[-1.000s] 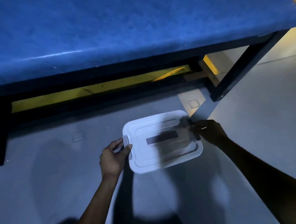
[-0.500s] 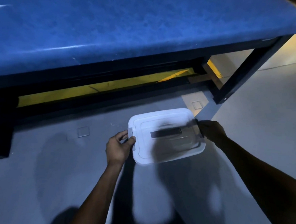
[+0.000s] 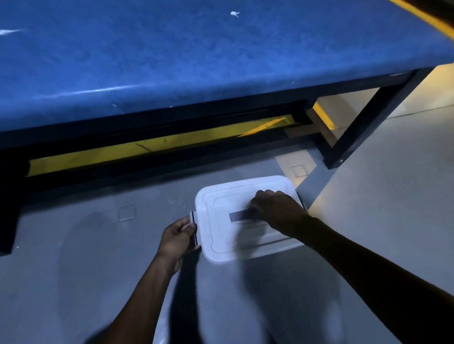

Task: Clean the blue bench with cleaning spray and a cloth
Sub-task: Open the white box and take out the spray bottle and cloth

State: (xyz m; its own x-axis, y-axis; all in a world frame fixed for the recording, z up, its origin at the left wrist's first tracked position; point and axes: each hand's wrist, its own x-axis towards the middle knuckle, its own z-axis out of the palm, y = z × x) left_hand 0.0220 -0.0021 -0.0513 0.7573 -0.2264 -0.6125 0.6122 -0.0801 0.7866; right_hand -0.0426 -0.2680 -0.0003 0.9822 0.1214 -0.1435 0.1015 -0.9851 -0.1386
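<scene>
The blue bench [image 3: 185, 54] fills the top of the view, padded, with a few white specks on it. On the grey floor in front of it sits a white lidded plastic box [image 3: 223, 212]. My left hand [image 3: 178, 237] pinches the grey latch [image 3: 194, 227] on the box's left end, which stands swung out from the lid. My right hand [image 3: 277, 211] lies on top of the lid, fingers curled over the dark strip in its middle. No spray bottle or cloth is visible.
The bench stands on a black metal frame, with one leg [image 3: 360, 133] at the right and a block foot [image 3: 0, 212] at the left. A yellow stripe [image 3: 138, 148] runs along the floor under it. Grey floor [image 3: 79, 262] surrounds the box.
My right hand has left the box's right end and moved onto the middle of the lid. The left latch has swung outward in my left hand. The view has tilted up slightly.
</scene>
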